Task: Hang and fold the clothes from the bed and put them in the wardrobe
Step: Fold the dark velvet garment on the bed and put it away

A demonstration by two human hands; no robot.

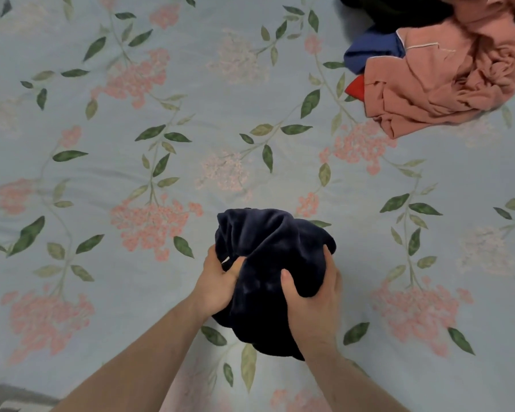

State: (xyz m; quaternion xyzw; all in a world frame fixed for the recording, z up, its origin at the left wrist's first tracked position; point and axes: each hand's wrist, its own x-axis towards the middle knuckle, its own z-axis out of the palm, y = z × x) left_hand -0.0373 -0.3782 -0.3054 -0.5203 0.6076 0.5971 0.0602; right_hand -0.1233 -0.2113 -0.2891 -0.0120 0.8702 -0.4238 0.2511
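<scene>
Head view. Looking straight down onto a pale blue bed sheet printed with pink flower clusters and green leaves (pixel 208 84), lying fairly flat with soft creases.

Sitting low and centre on the sheet: a bunched, dark navy, plush-looking garment (pixel 268 263), gathered into a rounded bundle with deep folds across its top. Showing a small white sliver at its left edge, possibly a label; too small to tell.

Left hand (pixel 217 281) gripping the bundle's left side, fingers curled into the fabric, thumb pressing over a fold. Right hand (pixel 312 295) gripping the right side, thumb dug into the front of the cloth, fingers wrapping round the far edge. Both hands clamped on the same garment, bare forearms entering from the bottom edge. Garment's underside appearing to be touching the sheet, though whether resting or slightly lifted cannot be told.

Lying at upper right, well apart from the hands: a heap of loose clothes. Topmost, a crumpled dusty-pink garment with thin white piping (pixel 446 81). Peeking out from under its left side, a blue fabric piece (pixel 369 55) and, just below that, a small red fabric corner (pixel 356 87). Sitting behind these at the top edge, a black crumpled garment (pixel 399 10), partly cut off by the frame.

Showing at bottom left corner: a grey strip beyond the bed edge (pixel 9 394), blurred.
</scene>
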